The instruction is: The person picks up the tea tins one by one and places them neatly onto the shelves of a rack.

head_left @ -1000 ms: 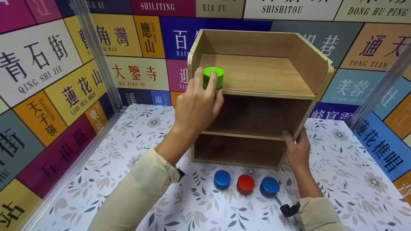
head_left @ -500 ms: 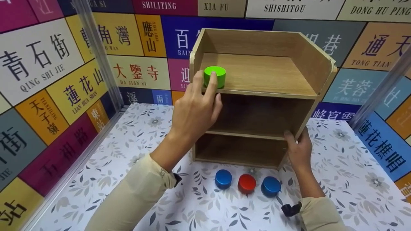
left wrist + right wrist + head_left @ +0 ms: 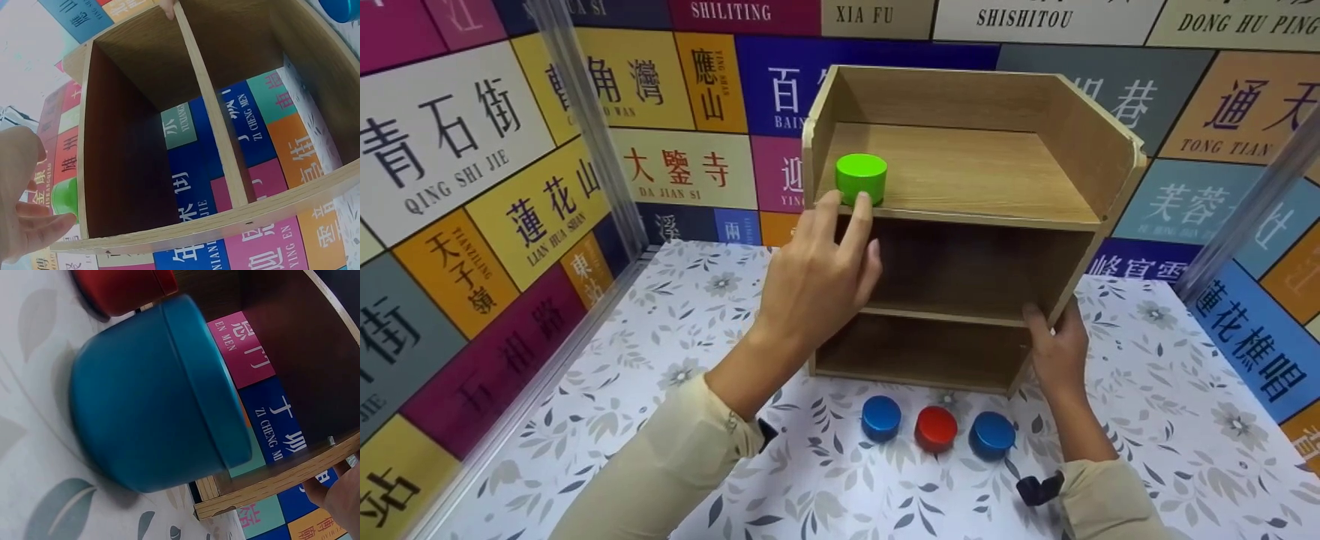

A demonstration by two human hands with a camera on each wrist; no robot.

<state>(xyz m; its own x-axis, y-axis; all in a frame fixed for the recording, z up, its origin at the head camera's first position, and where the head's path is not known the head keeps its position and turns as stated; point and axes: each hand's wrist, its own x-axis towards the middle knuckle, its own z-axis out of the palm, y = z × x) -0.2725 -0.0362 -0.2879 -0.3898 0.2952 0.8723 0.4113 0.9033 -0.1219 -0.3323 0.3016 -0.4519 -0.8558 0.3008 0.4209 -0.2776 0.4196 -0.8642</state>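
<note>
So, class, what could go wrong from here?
The green cylinder sits near the front edge of the top shelf; the left grip, close to it, might nudge it off. If it fell, it could knock the red cylinder below. The right grip holds the wooden unit; a tug might shift it.

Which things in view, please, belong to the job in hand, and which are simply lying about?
Apparently in the job:
wooden shelf unit, gripped by the right hand
green container, on its top level beside the left hand

Seemingly lying about, perhaps waiting:
left blue container
red container
right blue container
All three stand untouched on the patterned cloth.
</note>
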